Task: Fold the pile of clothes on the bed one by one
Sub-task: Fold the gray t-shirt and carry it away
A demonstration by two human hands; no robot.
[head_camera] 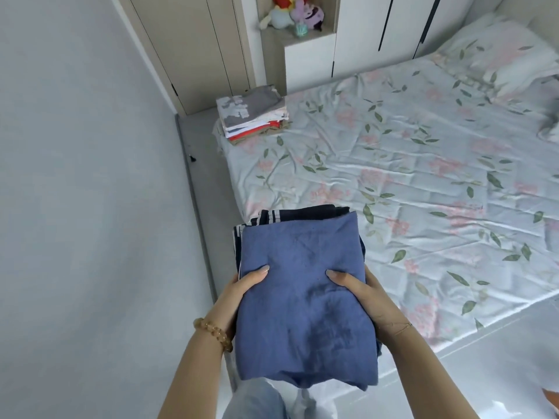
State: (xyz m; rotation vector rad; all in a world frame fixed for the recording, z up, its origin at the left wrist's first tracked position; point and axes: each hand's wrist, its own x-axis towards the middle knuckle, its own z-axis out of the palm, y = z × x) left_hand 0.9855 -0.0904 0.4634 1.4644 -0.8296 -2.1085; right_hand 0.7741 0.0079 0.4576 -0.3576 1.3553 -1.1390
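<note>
I hold a stack of folded clothes in front of me, just off the near left corner of the bed (423, 176). A blue folded garment (302, 297) lies on top; under it show dark navy pieces with white stripes (272, 217). My left hand (242, 287) grips the stack's left edge with the thumb on top. On the right edge, my right hand (363, 293) grips it the same way. A second pile of folded clothes (252, 114), grey on top with white, red and tan layers below, rests on the bed's far left corner.
The flowered sheet covers the bed, with a pillow (511, 52) at the far right. A narrow floor strip (208, 182) runs between the left wall and the bed. Wardrobe doors (378, 28) and a shelf with plush toys (296, 13) stand behind.
</note>
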